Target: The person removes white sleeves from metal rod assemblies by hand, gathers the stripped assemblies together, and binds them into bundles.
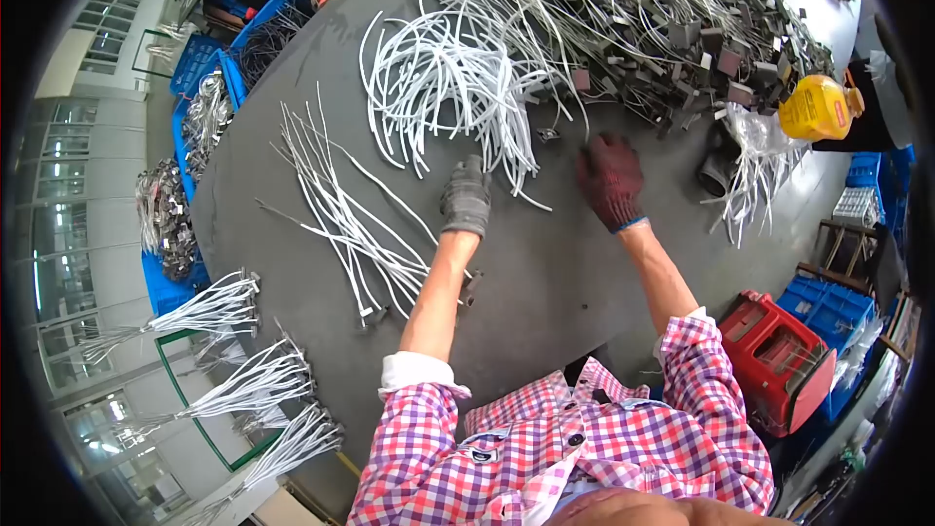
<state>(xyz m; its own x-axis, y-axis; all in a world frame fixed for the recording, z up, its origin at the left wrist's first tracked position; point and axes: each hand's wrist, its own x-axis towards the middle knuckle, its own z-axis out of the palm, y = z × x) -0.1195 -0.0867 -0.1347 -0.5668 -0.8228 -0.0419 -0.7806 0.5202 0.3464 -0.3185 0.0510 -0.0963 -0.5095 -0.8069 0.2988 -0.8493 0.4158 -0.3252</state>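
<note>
The left hand in a grey glove (466,197) and the right hand in a dark red glove (611,182) hide their fingers; I cannot tell whether they grip anything. Slim white flexible tubes (453,102) lie heaped on the dark grey tabletop (545,282), just beyond the left. The yellow plastic bottle (814,109) bears an unreadable red label.

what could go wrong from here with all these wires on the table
The left hand, close to the curled white tubes, might scatter that loose pile. The right hand, near the tangled wire heap, could snag on it. The yellow bottle beside that heap might get knocked if the heap shifts.
</note>
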